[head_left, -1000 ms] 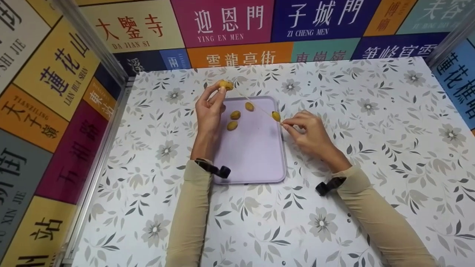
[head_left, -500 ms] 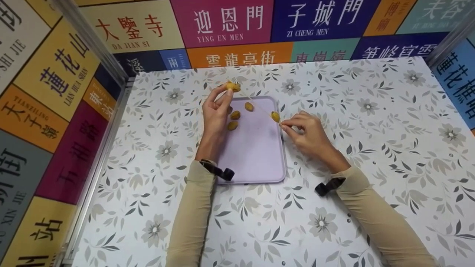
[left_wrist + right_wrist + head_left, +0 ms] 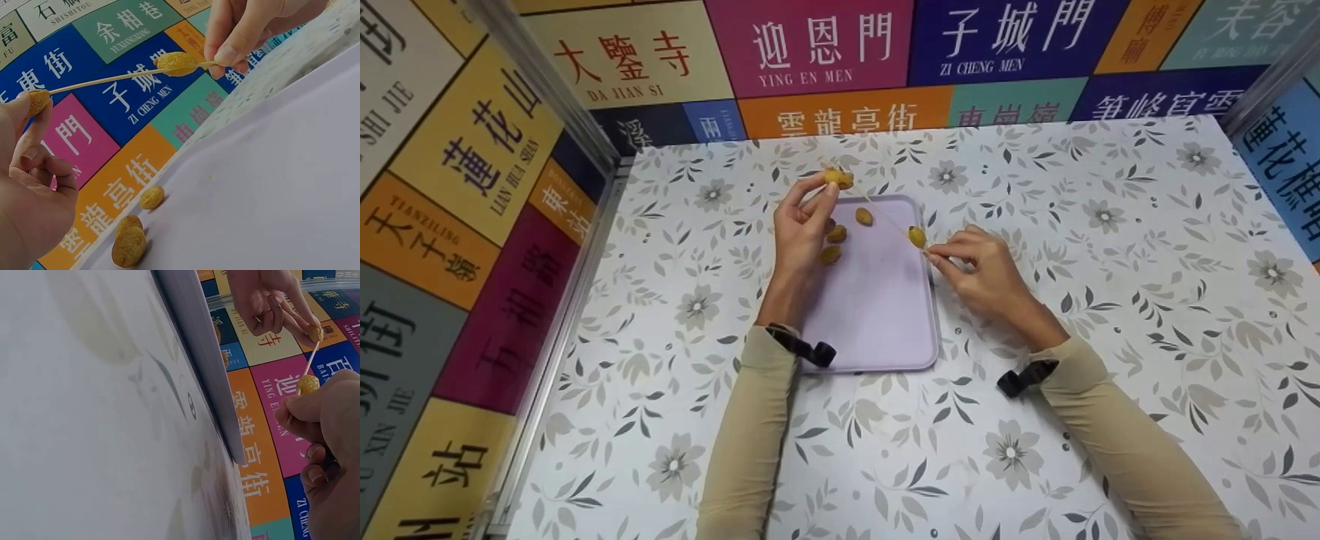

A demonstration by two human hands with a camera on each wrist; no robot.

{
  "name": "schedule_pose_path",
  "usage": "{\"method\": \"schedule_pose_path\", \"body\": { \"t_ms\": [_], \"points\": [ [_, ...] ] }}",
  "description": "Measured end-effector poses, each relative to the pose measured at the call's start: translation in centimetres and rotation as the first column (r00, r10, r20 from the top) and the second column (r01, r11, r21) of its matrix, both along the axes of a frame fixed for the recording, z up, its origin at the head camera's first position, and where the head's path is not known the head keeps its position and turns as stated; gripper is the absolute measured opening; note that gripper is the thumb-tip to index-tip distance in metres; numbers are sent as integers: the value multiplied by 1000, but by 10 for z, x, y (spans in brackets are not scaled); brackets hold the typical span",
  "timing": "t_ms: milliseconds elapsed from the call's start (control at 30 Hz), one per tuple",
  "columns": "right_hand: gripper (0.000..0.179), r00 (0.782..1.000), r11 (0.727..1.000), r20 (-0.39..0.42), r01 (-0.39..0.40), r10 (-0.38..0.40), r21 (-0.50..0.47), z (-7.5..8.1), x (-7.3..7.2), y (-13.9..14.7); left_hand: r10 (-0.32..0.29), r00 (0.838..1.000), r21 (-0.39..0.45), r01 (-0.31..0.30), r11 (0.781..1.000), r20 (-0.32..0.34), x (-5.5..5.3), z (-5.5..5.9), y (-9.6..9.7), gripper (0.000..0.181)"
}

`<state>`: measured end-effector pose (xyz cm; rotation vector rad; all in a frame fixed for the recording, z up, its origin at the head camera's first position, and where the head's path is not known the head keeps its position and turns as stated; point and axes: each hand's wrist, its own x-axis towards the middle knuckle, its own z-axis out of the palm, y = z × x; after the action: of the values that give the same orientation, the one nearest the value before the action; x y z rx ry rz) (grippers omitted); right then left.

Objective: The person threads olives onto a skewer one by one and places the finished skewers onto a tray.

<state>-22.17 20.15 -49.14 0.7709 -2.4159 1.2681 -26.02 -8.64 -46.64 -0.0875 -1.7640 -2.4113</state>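
The left hand [image 3: 801, 229], nearly closed, is pinching a yellow fruit [image 3: 838, 178]; the right hand [image 3: 988, 276] is tightly pinching a thin stick [image 3: 107, 82] beside a second fruit [image 3: 177, 63], the stick stretching between both hands above the lilac tray [image 3: 877, 322].

At least five yellow fruits [image 3: 864, 217], one stick [image 3: 107, 81], one tray [image 3: 877, 315], two wrist cameras [image 3: 823, 354]

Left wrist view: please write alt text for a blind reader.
A person's right hand pinches one end of a thin stick that pierces a wrinkled yellow fruit; the left hand pinches a second fruit at the other end. Three more fruits show on a pale lilac tray.
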Motion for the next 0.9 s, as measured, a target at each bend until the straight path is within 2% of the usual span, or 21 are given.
{"method": "schedule_pose_path", "body": {
  "t_ms": [300, 600, 900],
  "points": [
    [14, 1000, 1000, -5, -13, 13, -12, 1, 0, 1, -17, 999, -60, 15, 998, -47, 1, 1, 3, 30],
    [13, 1000, 1000, -18, -13, 13, -24, 1, 0, 1, -63, 994, 6, 63, 998, -92, 0, -2, 7, 24],
    [13, 1000, 1000, -17, -3, 3, -23, 0, -1, 0, -77, 992, 2, 78, 997, -99, -2, -4, 8, 21]
  ]
}}
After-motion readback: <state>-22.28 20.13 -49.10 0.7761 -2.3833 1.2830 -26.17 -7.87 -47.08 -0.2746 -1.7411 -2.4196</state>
